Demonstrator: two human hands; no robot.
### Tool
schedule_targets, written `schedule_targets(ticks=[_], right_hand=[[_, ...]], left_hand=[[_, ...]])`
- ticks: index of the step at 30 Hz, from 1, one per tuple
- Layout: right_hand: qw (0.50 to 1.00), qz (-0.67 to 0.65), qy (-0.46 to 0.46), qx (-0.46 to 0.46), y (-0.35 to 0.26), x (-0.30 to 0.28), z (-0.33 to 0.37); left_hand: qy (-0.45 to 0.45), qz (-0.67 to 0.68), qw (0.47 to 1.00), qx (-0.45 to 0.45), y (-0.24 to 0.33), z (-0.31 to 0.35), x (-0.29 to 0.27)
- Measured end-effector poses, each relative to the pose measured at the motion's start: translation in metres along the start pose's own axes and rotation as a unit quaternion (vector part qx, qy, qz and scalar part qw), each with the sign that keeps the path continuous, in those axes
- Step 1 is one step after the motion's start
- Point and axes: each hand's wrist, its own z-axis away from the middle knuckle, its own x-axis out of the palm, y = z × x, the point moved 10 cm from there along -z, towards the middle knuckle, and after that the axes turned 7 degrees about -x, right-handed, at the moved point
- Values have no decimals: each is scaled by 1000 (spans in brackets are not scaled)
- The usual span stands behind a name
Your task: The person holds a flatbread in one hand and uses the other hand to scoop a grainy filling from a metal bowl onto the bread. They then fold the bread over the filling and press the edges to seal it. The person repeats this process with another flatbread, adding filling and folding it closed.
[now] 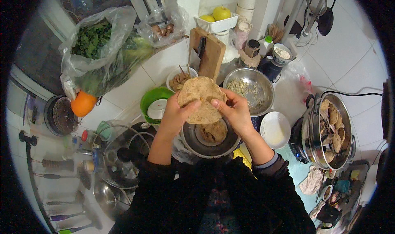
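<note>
A round, flat piece of light-brown dough [200, 95] is stretched between my two hands, with its face toward me. My left hand [176, 114] grips its lower left edge, thumb on top and the other fingers behind. On the right edge, my right hand [238, 114] pinches it the same way. Just below, a lump of brown dough [213, 132] sits in a grey metal bowl [190, 146]. Behind my right hand stands a steel bowl [268, 97] holding chopped pale filling [242, 89]. A white bowl [284, 140] with some pale yellow liquid is beside my right wrist.
At the right, a steel steamer pot [308, 135] holds several brown pieces. A green bowl [145, 101] stands left of my left hand, near a glass lid [109, 156]. A wooden cutting board [215, 57] leans at the back. Bagged greens [92, 40] hang upper left.
</note>
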Motion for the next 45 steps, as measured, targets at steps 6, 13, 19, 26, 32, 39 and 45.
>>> schedule_targets(ticks=[6,13,19,26,32,39,45], right_hand=[[999,49,-6,15,6,-3,-2],[999,9,-48,-4,-7,1,-6],[994,87,-46,-46,-24,2,-2],[995,90,-15,-50,-20,-9,-4],[994,87,-17,-60,-21,-7,-2],[994,103,-21,2,-20,-11,1],[982,129,-47,-127,-47,6,0]], left_hand=[[95,-35,994,40,-5,4,-7],[48,128,991,10,-10,5,-6],[9,55,998,-21,-13,5,-3],[-19,13,999,-28,-8,4,9],[-26,-56,997,-45,-9,5,14],[-2,-24,999,27,4,2,14],[70,-206,970,107,28,7,5]])
